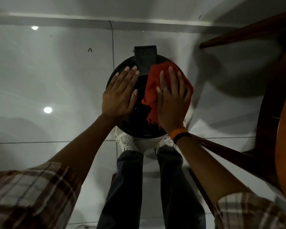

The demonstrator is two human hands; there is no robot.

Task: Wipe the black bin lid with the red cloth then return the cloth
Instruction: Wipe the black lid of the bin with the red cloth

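The round black bin lid (pixel 139 116) sits right below me on the tiled floor, with a raised black hinge block (pixel 144 59) at its far edge. My left hand (pixel 119 95) lies flat on the lid's left half, fingers spread, holding nothing. The red cloth (pixel 153 83) covers the lid's right half. My right hand (pixel 171 100) presses flat on top of the cloth, fingers extended. Part of the cloth and the lid's right rim are hidden under that hand.
A dark wooden table or chair (pixel 271 100) with angled legs stands close on the right, one leg running just beside my right wrist. My white shoes (pixel 125 141) touch the near side of the bin. Glossy grey floor tiles (pixel 56 71) spread to the left, and a wall skirting runs along the far side.
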